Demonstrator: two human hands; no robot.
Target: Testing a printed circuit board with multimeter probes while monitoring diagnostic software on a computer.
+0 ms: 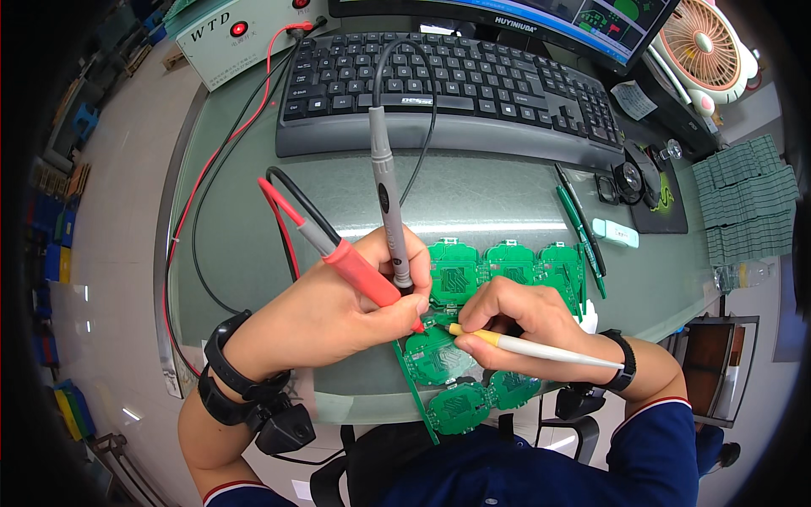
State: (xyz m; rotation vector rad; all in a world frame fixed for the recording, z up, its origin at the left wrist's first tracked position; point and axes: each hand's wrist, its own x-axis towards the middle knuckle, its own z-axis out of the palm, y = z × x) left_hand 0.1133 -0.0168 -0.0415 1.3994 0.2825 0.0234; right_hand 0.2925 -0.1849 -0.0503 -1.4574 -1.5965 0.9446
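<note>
My left hand [325, 308] is closed around two test probes. The red probe [363, 273] slants down, its tip at the green circuit board panel [435, 362]. The grey probe [389, 198] stands nearly upright, its dark lower end among my fingers. Close by on the right, my right hand [532, 321] grips a slim white and yellow pen-shaped tool [553, 350], whose yellow end points at the board near the red tip. I cannot make out what kind of tool it is. The panel has several joined rounded boards, partly covered by both hands, and its lower part reaches past the table's front edge.
Behind the hands lie a black keyboard [456, 89] and a monitor [608, 29]. Probe leads run left towards a grey box [245, 42]. Pens [579, 224], a pale correction-fluid-like bottle [615, 233], a mouse [644, 173], stacked green sheets [743, 198] and a fan [703, 42] are at right.
</note>
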